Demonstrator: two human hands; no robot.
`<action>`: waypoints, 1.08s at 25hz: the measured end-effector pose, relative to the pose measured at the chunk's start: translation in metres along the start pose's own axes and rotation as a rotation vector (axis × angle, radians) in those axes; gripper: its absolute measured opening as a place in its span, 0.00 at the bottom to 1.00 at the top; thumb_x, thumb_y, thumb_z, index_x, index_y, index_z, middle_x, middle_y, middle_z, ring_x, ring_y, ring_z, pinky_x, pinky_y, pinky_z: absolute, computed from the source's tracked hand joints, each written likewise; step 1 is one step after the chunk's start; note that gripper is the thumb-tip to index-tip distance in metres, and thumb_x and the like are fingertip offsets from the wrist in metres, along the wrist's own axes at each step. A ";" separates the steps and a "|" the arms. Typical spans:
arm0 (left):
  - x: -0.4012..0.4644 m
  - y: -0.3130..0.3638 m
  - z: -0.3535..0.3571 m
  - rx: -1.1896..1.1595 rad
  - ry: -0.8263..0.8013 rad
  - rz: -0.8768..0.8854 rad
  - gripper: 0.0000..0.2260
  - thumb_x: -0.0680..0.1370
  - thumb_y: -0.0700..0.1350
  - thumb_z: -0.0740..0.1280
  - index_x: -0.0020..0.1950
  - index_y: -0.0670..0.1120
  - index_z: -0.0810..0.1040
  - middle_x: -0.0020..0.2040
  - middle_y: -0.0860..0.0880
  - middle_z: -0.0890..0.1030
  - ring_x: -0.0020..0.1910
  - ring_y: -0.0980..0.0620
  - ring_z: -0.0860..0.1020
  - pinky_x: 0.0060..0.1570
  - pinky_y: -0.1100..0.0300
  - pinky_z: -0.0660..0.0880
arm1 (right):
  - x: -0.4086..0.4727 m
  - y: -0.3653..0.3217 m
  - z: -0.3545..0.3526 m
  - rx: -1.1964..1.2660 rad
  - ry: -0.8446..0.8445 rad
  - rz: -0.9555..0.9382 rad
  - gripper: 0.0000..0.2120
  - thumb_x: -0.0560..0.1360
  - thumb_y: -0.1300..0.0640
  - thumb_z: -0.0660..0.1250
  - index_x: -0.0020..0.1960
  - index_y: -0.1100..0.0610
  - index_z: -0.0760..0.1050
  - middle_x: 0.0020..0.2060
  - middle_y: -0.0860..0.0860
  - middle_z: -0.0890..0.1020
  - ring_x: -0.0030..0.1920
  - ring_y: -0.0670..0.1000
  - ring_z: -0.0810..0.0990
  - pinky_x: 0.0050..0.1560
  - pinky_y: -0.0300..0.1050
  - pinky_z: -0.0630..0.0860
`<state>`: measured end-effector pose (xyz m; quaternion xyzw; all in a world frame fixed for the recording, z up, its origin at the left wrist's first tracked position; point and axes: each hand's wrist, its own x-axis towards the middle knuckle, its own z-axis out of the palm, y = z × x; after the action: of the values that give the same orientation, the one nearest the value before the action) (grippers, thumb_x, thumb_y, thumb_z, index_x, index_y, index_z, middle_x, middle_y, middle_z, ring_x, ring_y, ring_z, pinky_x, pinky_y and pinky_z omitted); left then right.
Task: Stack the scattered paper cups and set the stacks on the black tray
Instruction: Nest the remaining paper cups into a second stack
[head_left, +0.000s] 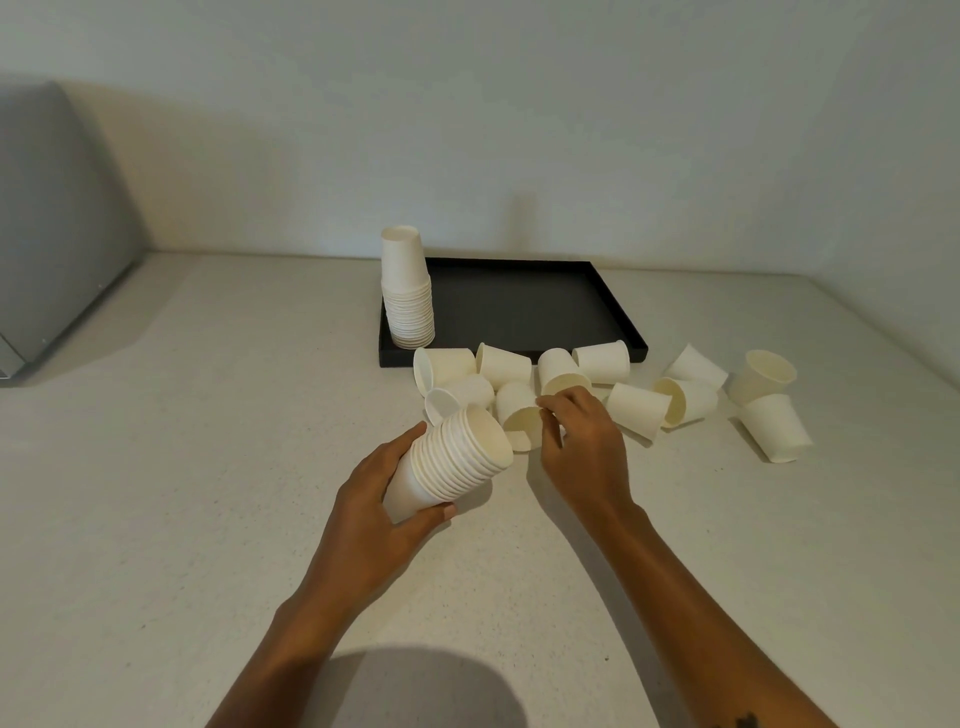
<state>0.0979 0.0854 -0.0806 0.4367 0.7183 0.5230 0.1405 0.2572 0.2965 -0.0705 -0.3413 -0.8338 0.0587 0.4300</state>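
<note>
My left hand (382, 486) grips a tilted stack of white paper cups (457, 457), its open mouth pointing up and right. Just right of that mouth, my right hand (582, 441) pinches the rim of a single cup (519, 415) lying on its side. Several more loose cups (639, 410) lie scattered on the counter in front of the black tray (519, 306). An upside-down stack of cups (408, 291) stands on the tray's left end.
The pale speckled counter (208, 467) runs to a white wall behind the tray. A grey appliance (47, 234) stands at the far left. Two cups (769, 400) lie furthest right, near the counter's right side.
</note>
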 end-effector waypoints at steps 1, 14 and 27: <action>0.000 0.000 0.000 -0.001 0.002 -0.005 0.31 0.68 0.59 0.75 0.68 0.69 0.65 0.63 0.72 0.71 0.58 0.66 0.77 0.59 0.74 0.70 | 0.000 -0.001 -0.006 0.021 0.017 0.015 0.12 0.75 0.62 0.79 0.57 0.63 0.86 0.54 0.59 0.88 0.50 0.59 0.88 0.59 0.52 0.80; -0.004 0.015 0.000 0.017 -0.025 0.024 0.33 0.67 0.65 0.74 0.68 0.80 0.63 0.63 0.81 0.70 0.63 0.76 0.72 0.49 0.85 0.68 | 0.001 -0.041 -0.077 0.449 -0.018 0.245 0.13 0.79 0.62 0.75 0.59 0.48 0.80 0.54 0.35 0.80 0.54 0.42 0.82 0.49 0.23 0.77; 0.003 0.001 -0.010 0.024 0.004 -0.083 0.34 0.72 0.49 0.79 0.76 0.53 0.69 0.72 0.53 0.75 0.67 0.50 0.77 0.67 0.55 0.74 | 0.026 -0.053 -0.026 0.315 -0.246 0.017 0.15 0.81 0.68 0.70 0.65 0.59 0.84 0.62 0.56 0.85 0.61 0.56 0.83 0.64 0.53 0.82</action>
<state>0.0897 0.0812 -0.0747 0.4070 0.7423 0.5090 0.1555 0.2388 0.2672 -0.0154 -0.2671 -0.8575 0.2333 0.3727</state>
